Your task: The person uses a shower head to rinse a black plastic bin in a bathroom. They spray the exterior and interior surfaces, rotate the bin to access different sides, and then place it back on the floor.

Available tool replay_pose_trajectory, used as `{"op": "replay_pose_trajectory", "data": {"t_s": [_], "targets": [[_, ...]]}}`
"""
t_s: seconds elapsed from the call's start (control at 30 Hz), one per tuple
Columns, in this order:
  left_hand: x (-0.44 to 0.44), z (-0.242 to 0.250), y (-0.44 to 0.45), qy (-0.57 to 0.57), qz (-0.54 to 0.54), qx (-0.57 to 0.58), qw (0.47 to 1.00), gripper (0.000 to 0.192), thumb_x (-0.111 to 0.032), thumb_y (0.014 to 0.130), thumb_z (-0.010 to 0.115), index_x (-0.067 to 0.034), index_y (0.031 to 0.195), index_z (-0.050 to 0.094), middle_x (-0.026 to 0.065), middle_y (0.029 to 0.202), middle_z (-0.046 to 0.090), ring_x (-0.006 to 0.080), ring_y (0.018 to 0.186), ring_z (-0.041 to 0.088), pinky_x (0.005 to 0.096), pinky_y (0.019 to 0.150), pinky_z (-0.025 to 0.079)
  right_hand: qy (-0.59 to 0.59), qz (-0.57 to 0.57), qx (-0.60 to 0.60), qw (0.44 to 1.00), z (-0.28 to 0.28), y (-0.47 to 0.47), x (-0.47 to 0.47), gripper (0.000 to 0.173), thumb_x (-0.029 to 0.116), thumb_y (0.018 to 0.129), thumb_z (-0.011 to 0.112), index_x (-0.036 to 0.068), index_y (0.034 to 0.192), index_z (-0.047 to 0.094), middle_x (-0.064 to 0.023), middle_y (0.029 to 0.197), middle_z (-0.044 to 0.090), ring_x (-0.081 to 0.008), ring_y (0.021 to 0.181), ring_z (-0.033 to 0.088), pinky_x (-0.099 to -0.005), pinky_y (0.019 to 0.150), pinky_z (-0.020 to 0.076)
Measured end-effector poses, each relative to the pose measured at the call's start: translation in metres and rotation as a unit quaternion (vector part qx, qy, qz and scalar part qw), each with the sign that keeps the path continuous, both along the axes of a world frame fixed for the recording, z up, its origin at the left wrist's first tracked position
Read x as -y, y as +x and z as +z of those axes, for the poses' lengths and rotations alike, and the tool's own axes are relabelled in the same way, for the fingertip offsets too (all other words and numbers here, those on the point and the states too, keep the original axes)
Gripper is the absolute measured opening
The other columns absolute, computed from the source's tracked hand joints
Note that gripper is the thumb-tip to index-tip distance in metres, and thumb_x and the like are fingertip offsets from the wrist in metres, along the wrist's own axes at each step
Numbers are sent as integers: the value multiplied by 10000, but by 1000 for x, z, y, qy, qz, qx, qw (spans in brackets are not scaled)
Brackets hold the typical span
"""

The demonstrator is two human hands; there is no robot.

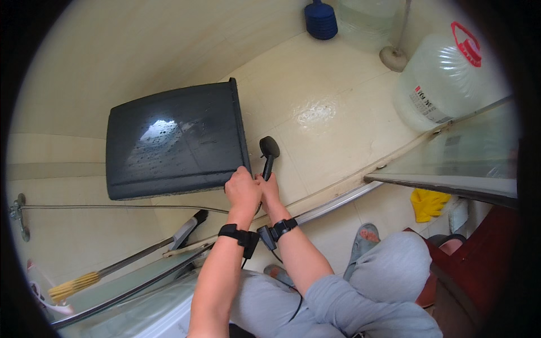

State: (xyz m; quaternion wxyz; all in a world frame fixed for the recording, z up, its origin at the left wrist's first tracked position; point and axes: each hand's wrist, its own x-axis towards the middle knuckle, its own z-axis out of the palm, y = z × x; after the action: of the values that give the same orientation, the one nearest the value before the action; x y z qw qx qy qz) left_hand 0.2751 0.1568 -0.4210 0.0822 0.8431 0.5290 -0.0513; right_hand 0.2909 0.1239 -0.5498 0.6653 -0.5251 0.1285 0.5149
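Note:
A dark grey plastic bin, wet with droplets, lies on its side with its rim to the right. My left hand grips the near corner of that rim. Close beside it, my right hand is closed around the handle of a black shower head. The head is just right of the bin's rim; I cannot make out any spray. A metal shower hose runs from the wall fitting on the left towards my hands. What is inside the bin is hidden.
Wet tiled floor shines beyond the shower head. Large clear bottle with red handle, plunger and blue bellows-shaped object stand at the back. A long-handled brush, raised sill, glass door and yellow glove are nearer.

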Motion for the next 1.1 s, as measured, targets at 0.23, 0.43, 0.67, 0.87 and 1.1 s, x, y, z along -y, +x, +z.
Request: {"op": "replay_pose_trajectory", "data": {"t_s": [0.23, 0.43, 0.67, 0.87, 1.1], "targets": [[-3, 8, -9, 7, -4, -6, 1000, 334, -177, 787, 853, 25, 917, 621, 256, 944, 715, 448, 930, 707, 518, 811, 553, 54, -138, -83, 985, 35, 48, 31, 275, 353, 1074, 518, 90, 1129, 462, -26, 716, 475, -124, 462, 439, -313, 401, 366], [-8, 13, -17, 16, -5, -13, 1000, 360, -187, 778, 869, 21, 939, 623, 245, 951, 721, 432, 926, 716, 506, 812, 563, 134, -180, -182, 957, 36, 65, 37, 306, 407, 1083, 517, 110, 1156, 502, -19, 719, 487, -115, 476, 410, -300, 426, 345], [-9, 14, -22, 27, -21, -6, 999, 346, -177, 783, 863, 13, 948, 625, 237, 957, 724, 431, 932, 717, 508, 815, 564, 190, -101, -238, 947, 38, 60, 37, 307, 434, 1096, 507, 130, 1136, 493, -20, 717, 493, -112, 503, 419, -290, 446, 331], [-10, 14, -24, 24, -8, 2, 1000, 334, -166, 789, 856, 15, 944, 623, 241, 953, 721, 442, 932, 713, 511, 816, 561, 200, -120, -270, 934, 31, 54, 41, 290, 442, 1095, 507, 155, 1140, 501, -17, 701, 493, -112, 489, 401, -295, 448, 321], [-10, 16, -22, -4, 3, 6, 1000, 355, -184, 792, 862, 28, 954, 628, 253, 967, 718, 458, 951, 695, 530, 837, 543, 242, -180, -260, 917, 28, 49, 34, 289, 451, 1101, 489, 166, 1143, 498, -14, 735, 495, -122, 527, 417, -305, 488, 341]]}}
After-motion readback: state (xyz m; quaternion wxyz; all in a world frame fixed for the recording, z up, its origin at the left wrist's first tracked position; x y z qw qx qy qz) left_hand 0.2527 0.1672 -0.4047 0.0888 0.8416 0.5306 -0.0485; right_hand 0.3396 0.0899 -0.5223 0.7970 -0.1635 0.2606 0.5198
